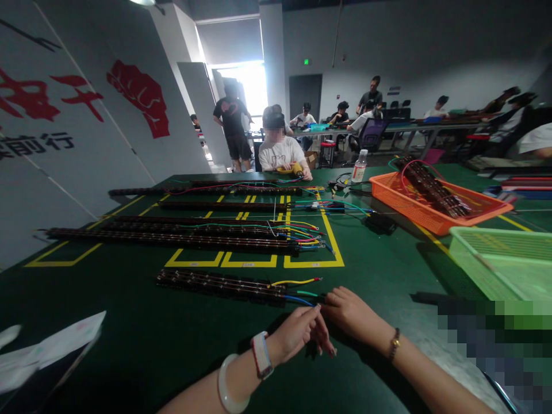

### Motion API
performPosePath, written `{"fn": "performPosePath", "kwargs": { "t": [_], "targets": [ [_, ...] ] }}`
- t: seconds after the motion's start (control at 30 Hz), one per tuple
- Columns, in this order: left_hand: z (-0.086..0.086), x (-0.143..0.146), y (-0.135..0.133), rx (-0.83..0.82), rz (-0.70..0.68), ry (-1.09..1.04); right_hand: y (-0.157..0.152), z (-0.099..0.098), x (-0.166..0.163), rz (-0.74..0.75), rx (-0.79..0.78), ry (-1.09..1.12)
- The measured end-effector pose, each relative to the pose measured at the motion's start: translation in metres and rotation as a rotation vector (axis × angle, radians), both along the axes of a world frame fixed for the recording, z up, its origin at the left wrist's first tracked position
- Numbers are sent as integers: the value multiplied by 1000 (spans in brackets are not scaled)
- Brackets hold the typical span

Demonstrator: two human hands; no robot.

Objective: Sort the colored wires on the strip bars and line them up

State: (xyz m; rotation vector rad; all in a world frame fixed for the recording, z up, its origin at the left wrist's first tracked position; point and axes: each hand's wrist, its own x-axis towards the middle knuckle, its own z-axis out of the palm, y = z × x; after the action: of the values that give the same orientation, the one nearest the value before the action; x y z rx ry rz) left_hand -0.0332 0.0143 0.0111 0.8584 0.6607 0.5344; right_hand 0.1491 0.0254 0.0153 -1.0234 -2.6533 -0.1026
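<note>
A short dark brown bundle of strips (pixel 224 286) lies on the near part of the table, with a yellow wire (pixel 295 282), a green wire (pixel 307 293) and a blue wire (pixel 297 299) coming out of its right end. My left hand (pixel 299 333) pinches the blue wire near its tip between thumb and forefinger; its other fingers hang loosely. Close against it, my right hand (pixel 351 313) is closed, fingers curled downward by the ends of the green and blue wires. What the right fingers hold is hidden. The yellow wire lies free and ends in a red-sleeved terminal.
Longer strip bundles (pixel 172 238) with coloured wires lie across yellow-taped boxes on the green table (pixel 129 345). To the right stand an orange basket (pixel 431 215) holding another bundle, a green basket (pixel 509 259) and a bottle (pixel 359 167). A person (pixel 280 149) sits opposite.
</note>
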Motion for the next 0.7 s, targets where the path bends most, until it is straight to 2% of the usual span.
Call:
{"fn": "performPosePath", "kwargs": {
  "t": [0.13, 0.27, 0.37, 0.5, 0.7],
  "targets": [
    [-3, 1, 1, 17, -12, -5, -2, 1, 0, -24, -32, 13],
    [-3, 0, 1, 66, -49, 18, 1, 1, 0, -117, -87, 203],
    [1, -2, -1, 168, -190, 106, 7, 5, -7, -174, -100, 311],
    [7, -3, -6, 339, -384, 253, 17, 10, -32, -167, -105, 302],
    [1, 0, -7, 376, -388, 298, 33, 3, -79, -144, -101, 241]
  ]
}}
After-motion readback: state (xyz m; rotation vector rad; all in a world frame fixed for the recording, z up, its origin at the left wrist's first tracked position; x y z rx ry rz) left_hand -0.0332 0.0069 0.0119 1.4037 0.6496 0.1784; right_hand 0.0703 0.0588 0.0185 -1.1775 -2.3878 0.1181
